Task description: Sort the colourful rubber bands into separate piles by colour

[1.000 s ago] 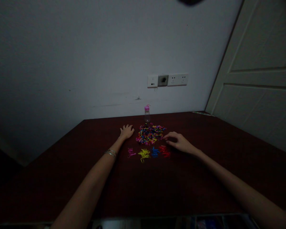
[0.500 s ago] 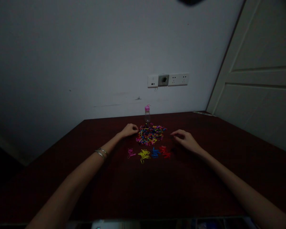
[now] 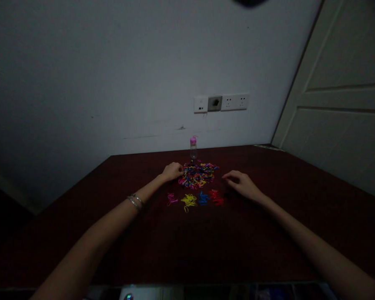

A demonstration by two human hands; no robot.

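A mixed heap of small coloured rubber bands (image 3: 198, 176) lies on the dark red table. My left hand (image 3: 173, 171) is at the heap's left edge, its fingers curled together against the bands; whatever is between the fingertips is hidden. To the right of the heap, my right hand (image 3: 240, 182) rests with thumb and forefinger a little apart, holding nothing that I can see. Nearer me lie sorted groups: pink bands (image 3: 171, 198), yellow bands (image 3: 188, 201), blue bands (image 3: 203, 198) and red bands (image 3: 216, 197).
Behind the heap stands a small clear bottle (image 3: 193, 151) with a pink cap. The table (image 3: 187, 246) meets a pale wall with a row of sockets (image 3: 221, 103). A white panelled door (image 3: 337, 116) is on the right.
My left hand has shifted slightly right, onto the edge of the heap, and its fingers have closed up. My right hand has moved a touch left, its thumb and forefinger nearer each other.
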